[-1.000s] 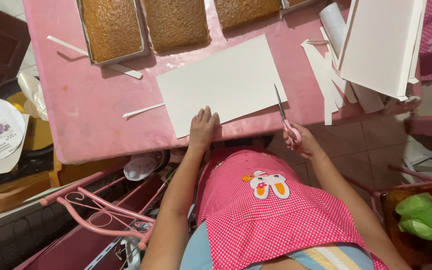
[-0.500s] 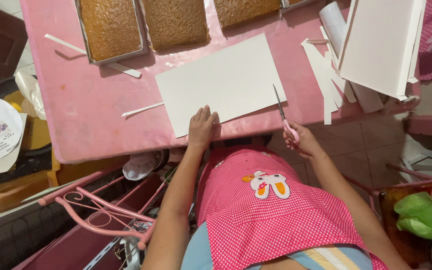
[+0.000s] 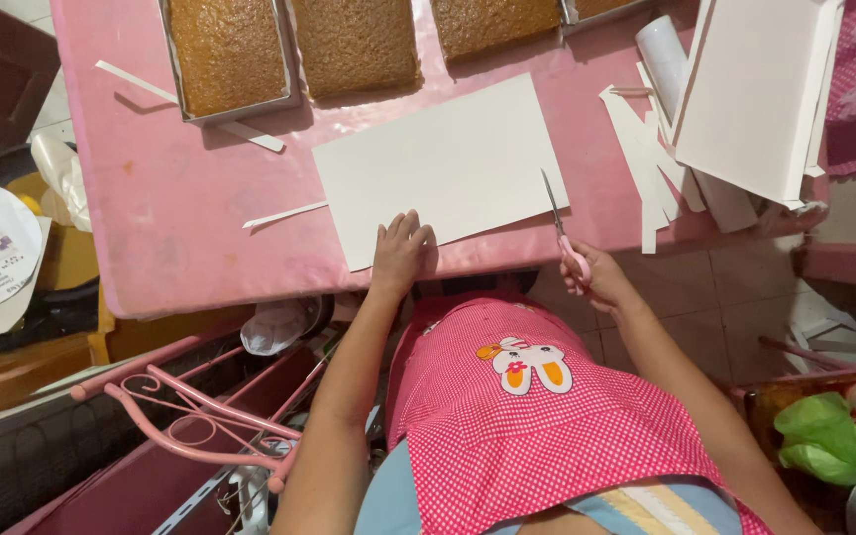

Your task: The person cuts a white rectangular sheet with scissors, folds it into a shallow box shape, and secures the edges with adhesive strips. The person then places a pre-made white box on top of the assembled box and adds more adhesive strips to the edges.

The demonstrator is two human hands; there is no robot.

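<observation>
Pink covers the counter (image 3: 151,228) from edge to edge in the head view, with tiled floor showing below it at the right. A white card sheet (image 3: 438,163) lies flat near the counter's near edge, its long axis running left to right and tilted slightly up toward the right. The left hand (image 3: 400,253) lies palm down on the sheet's near left part, fingers (image 3: 398,226) slightly spread and pressing it flat. The right hand (image 3: 596,280) is off the counter's edge, fingers closed around the pink handles of a pair of scissors (image 3: 559,220); the blades point away from the body and meet the sheet's near right corner. So the sheet lies ahead of both hands, the left on it, the right just beside it. Behind it stand three trays of brown cake (image 3: 230,50), with cut white strips (image 3: 646,159) and a stack of white boards (image 3: 755,89) to the right.
</observation>
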